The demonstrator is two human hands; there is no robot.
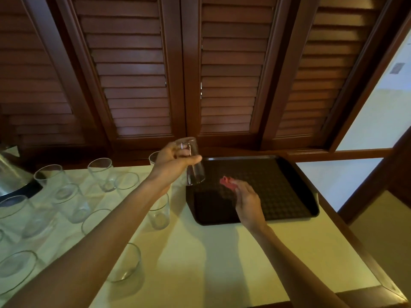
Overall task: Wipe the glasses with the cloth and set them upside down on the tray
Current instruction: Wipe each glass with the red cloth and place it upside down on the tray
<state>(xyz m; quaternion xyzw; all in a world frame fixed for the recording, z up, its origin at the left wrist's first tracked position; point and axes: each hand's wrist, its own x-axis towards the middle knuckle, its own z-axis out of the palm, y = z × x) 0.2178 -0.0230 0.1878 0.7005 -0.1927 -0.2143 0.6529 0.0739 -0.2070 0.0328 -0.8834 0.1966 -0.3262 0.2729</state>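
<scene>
Your left hand grips a clear glass, tilted mouth-down, above the left edge of the dark tray; your right hand pinches the pink cloth over the tray, just beside the glass; other glasses stand upright on the pale table to the left

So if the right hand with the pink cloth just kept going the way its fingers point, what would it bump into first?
Probably the glass that the left hand holds up. The right hand points the cloth up towards its open lower end, above the tray, though depth is hard to judge.
</scene>
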